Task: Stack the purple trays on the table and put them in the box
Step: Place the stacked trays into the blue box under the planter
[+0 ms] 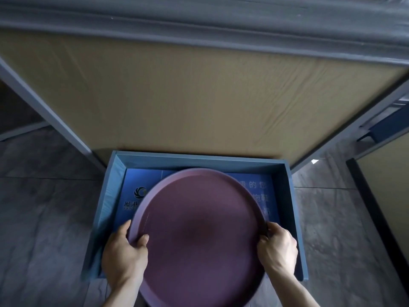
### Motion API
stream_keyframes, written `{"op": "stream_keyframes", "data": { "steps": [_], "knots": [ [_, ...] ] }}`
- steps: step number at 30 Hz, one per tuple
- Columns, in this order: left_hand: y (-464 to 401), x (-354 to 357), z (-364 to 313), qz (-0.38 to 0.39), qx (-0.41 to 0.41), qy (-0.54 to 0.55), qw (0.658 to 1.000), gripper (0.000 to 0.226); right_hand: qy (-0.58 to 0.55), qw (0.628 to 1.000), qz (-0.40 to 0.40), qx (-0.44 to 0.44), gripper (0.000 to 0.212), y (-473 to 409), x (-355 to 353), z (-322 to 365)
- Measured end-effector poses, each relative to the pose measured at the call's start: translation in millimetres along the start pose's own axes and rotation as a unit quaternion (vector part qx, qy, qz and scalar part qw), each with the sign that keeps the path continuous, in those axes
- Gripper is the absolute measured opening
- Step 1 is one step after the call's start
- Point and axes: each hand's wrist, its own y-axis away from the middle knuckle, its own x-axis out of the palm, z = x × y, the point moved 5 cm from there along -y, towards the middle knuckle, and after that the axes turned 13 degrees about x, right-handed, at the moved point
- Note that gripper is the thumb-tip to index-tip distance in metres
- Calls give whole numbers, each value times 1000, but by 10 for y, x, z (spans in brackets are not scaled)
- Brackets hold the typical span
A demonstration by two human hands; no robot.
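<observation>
my left hand [125,253] and right hand [277,251] clamp opposite edges of the purple tray [199,229], thumbs over the rim. i can't tell if more trays sit under it. it hangs over the open blue box [294,218] on the floor, below the table [177,85]. i'd keep it level, centre it between the walls, then lower it flat.

Round purple plastic tray [199,235]: near rim running off the bottom edge, covering the blue box floor's white lettering [259,196].
</observation>
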Motion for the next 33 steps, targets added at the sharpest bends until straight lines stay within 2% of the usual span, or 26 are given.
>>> {"op": "stream_keyframes", "data": {
  "steps": [9,18,28,33],
  "knots": [
    [-102,11,63,-5,16,-30,999,55,-31,999,-2,-25,30,-57,-69,83],
    [-83,78,116,-33,10,8,999,53,-24,999,-20,-41,21,-84,25,38],
    [-93,57,129,-34,4,18,999,51,-35,999,-24,-13,35,-46,53,24],
    [-99,33,104,-24,12,-23,999,50,-32,999,-18,-8,36,-39,23,46]
  ]
}}
